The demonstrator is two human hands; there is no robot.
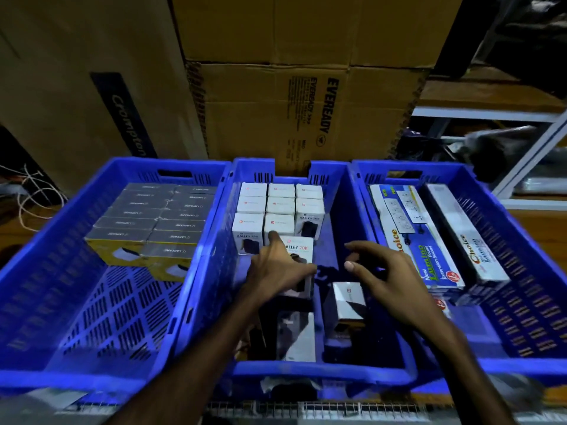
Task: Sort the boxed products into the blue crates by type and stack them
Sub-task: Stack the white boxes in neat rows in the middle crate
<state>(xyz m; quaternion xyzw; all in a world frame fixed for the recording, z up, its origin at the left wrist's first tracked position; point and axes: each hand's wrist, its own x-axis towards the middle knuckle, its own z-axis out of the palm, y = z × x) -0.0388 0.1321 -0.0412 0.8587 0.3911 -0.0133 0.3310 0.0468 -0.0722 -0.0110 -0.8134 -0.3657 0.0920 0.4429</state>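
Observation:
Three blue crates stand side by side. The middle crate (pixel 346 191) holds upright white power bank boxes (pixel 280 207) in rows at its far end. My left hand (pixel 276 268) grips a white "Halley 20K" box (pixel 299 250) just in front of those rows, index finger stretched forward. My right hand (pixel 386 277) hovers over the crate's middle with fingers spread and relaxed, holding nothing. Below it lies a loose box (pixel 348 302), and another loose box (pixel 296 335) lies nearer me. The left crate (pixel 92 302) holds grey and yellow boxes (pixel 153 222). The right crate (pixel 521 271) holds long extension socket boxes (pixel 408 228).
Large cardboard cartons (pixel 276 111) stand behind the crates. White cable (pixel 33 197) lies at the far left. A metal shelf frame (pixel 527 148) rises at the right. A wire rack edge (pixel 306 409) runs under the crates' near side.

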